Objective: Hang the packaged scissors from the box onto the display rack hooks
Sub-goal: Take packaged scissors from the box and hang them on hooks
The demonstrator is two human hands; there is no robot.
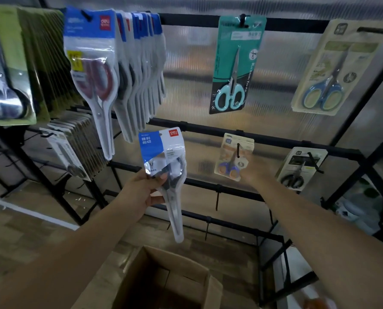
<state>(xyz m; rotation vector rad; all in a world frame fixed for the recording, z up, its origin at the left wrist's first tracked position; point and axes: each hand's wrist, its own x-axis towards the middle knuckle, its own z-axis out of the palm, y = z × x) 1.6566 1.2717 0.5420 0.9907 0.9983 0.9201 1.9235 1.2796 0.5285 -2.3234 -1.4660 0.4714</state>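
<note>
Behind both my hands stands a black rack (264,139) against ribbed translucent panels, with wood floor below. Above my left hand (141,192) hangs a thick row of blue-and-white packs (110,74) with a red "deli" badge. Under my arms sits an open box (163,279). Above my right hand (250,172) hangs a teal pack (235,63); I can read little of its print. Further right hang a cream pack (329,70) and, lower, a dark pack (300,168). My left hand grasps a scissors pack (163,170) around its middle, "deli" at top, tip pointing down. My right hand, blurred, reaches to a small pack (233,157) on its hook (238,150); its grip I cannot tell.
</note>
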